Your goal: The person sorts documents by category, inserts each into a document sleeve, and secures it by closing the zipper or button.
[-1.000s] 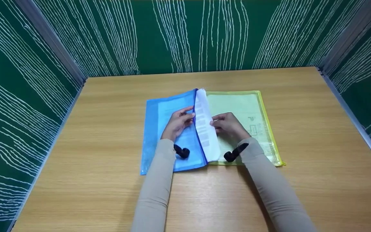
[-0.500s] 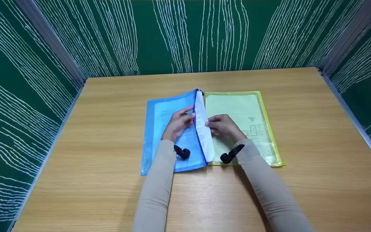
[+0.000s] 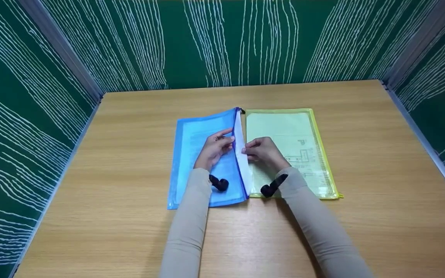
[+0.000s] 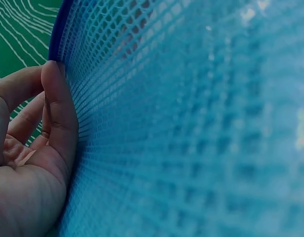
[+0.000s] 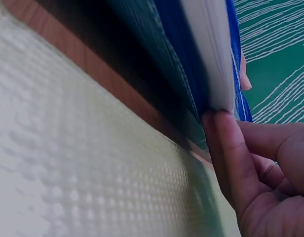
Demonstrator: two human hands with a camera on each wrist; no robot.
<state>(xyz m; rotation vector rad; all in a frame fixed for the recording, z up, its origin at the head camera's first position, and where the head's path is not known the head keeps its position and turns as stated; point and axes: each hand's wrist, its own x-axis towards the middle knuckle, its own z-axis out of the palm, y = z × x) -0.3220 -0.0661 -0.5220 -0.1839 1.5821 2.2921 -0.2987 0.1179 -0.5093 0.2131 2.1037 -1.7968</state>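
A blue mesh zipper pouch [image 3: 228, 196] lies on the table with its right-hand opening lifted. My left hand [image 3: 211, 151] pinches the zipper edge of that opening, as the left wrist view also shows. White paper sheets [image 3: 239, 133] stand mostly inside the pouch, with a narrow strip sticking out. My right hand [image 3: 265, 153] pinches the outer edge of the sheets. Up close in the right wrist view, the stacked paper [image 5: 213, 54] sits between the two blue zipper sides, the fingertips at its edge.
A yellow mesh zipper pouch [image 3: 278, 121] with a printed sheet inside lies flat to the right, under my right hand. The wooden table [image 3: 137, 162] is bordered by green walls [image 3: 191, 46] with white line patterns.
My right hand has moved left, and the paper has slid further into the blue pouch, so the strip outside is narrower. The left hand has stayed at the zipper edge.
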